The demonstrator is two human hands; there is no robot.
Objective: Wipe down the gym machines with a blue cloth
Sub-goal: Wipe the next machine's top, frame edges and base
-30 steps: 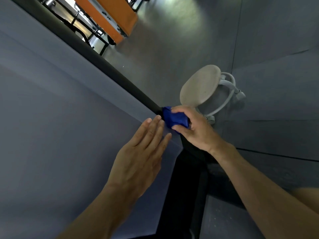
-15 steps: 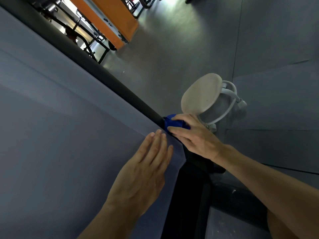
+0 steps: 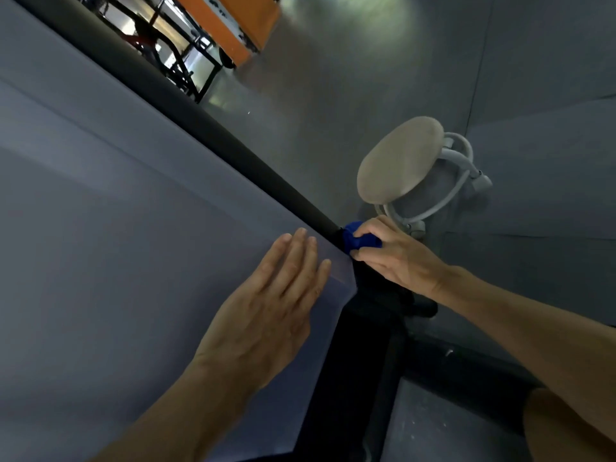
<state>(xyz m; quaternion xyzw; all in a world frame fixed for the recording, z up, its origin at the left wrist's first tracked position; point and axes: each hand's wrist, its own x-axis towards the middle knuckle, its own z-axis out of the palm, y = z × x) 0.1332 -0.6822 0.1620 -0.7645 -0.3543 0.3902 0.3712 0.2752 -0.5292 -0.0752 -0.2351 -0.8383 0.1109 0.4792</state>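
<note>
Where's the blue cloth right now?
In the head view, right of centre: the blue cloth is bunched in the right hand, pressed against the lower end of the black bar, just below the round stool.

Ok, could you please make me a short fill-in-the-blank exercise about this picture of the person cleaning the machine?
1. The right hand grips a bunched cloth whose colour is ____.
2. The left hand lies on the grey panel with its fingers ____.
3. The cloth is pressed against the lower end of a long ____ bar.
4. On the floor beyond the right hand stands a stool with a seat that is ____ in shape.

Missing words: blue; straight; black; round
</note>
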